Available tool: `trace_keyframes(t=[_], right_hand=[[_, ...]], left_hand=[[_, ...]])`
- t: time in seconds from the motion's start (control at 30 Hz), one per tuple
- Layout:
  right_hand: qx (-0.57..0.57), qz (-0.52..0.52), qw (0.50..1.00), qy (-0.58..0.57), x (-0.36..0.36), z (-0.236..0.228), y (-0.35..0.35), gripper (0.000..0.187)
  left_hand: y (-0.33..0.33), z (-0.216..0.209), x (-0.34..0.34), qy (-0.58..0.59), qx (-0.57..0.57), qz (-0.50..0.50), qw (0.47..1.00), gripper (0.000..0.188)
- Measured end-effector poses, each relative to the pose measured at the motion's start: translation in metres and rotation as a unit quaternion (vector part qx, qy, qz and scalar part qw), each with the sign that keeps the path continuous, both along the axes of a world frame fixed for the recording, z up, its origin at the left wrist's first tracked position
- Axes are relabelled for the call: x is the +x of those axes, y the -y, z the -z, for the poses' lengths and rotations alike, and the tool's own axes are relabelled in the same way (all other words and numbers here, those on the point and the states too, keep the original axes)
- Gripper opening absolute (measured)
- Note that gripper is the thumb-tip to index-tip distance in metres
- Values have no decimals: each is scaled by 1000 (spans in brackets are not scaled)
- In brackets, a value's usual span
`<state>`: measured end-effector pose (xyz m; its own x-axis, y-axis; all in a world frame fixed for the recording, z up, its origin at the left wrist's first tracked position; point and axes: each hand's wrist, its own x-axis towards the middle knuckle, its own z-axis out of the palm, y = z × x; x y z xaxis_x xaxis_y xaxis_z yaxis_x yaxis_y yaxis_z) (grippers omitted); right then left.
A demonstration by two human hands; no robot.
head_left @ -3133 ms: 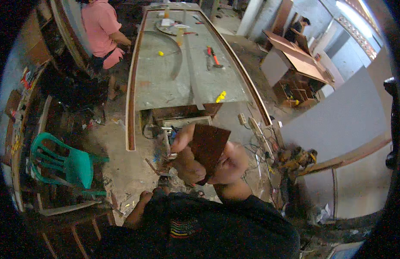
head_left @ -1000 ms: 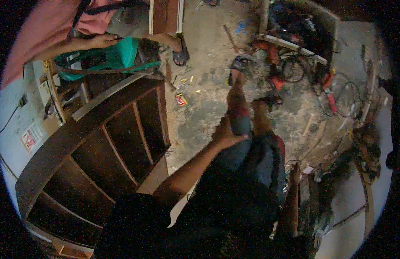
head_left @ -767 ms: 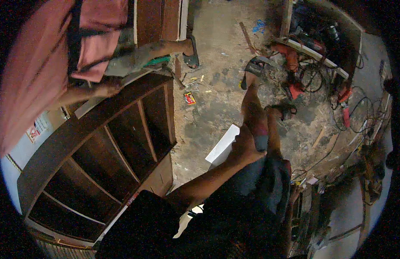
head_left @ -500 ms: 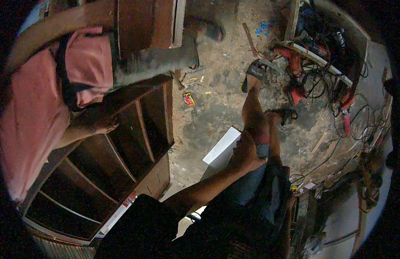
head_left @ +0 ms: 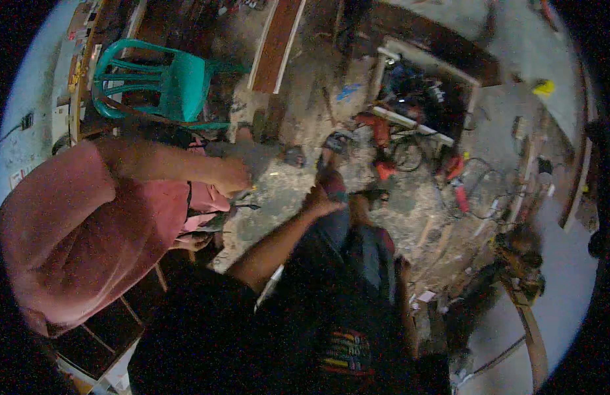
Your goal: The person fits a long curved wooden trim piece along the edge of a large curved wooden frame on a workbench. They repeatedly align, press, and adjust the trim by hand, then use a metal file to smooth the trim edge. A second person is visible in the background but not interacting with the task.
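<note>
dusty workshop floor (head_left: 298,178), green plastic chair (head_left: 166,85)

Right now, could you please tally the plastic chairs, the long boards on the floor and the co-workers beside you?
Teal plastic chair: 1
Long wooden board: 1
Co-worker in a pink shirt: 1
Total: 3

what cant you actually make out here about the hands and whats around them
- Left hand, head view: palm side turned away; whether it holds anything is unclear.
- Right hand, head view: dark and pressed against the person's own dark clothing; fingers indistinct.
- Wooden shelf unit: mostly hidden behind the co-worker's pink shirt.
- Power tools on the floor: too small and tangled in cables to tell apart.
</note>
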<state>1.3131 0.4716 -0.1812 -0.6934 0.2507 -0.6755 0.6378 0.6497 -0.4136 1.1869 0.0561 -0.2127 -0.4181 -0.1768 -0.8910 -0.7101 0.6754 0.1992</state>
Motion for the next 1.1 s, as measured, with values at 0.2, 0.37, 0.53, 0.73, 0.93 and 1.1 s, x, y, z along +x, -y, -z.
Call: trace_keyframes(t=[0.2, 0.37, 0.53, 0.73, 0.93, 1.1], right_hand=[[-132, -45, 966, -217, -213, -88, 99, 33], [-210, -113, 797, -555, -419, -233, 189, 12], [-225, -17, 837, -498, -633, -288, 180, 22], [-113, 43, 882, -454, -845, -219, -12, 53], [292, -88, 841, -447, -881, -170, -88, 39], [227, -123, 789, -558, -917, -160, -44, 33]], left_hand=[[24, -17, -32, -184, 58, -44, 980, 60], [37, -30, -36, -244, 28, 0, 969, 67], [85, -17, -22, -381, 198, -320, 845, 53], [152, -9, -15, -368, 248, -432, 785, 31], [185, -11, -30, -282, 109, -360, 883, 30], [210, -15, -63, -216, 76, -347, 910, 29]])
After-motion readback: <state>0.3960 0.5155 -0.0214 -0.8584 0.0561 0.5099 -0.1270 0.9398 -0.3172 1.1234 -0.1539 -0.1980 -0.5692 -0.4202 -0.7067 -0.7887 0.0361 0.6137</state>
